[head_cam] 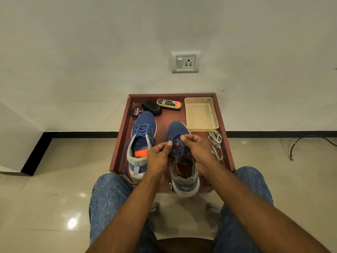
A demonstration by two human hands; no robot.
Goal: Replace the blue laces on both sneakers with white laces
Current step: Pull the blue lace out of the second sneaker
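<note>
Two blue sneakers stand on a small red-brown table (120, 141). The left sneaker (142, 136) still carries its blue lace, one end trailing down its left side. Over the right sneaker (179, 178) both hands work: my left hand (157, 157) and my right hand (197, 148) each pinch a strand of its blue lace (176, 143) above the tongue. The lace hangs loose in loops between my fingers. A bundle of white laces (216, 143) lies on the table just right of my right hand.
At the table's back stand a round polish tin (136, 111), a black brush (151, 107) and a yellow-edged shoe-shine sponge (169, 103). A shallow beige tray (201, 114) sits at the back right. My knees in jeans flank the table's front; wall behind.
</note>
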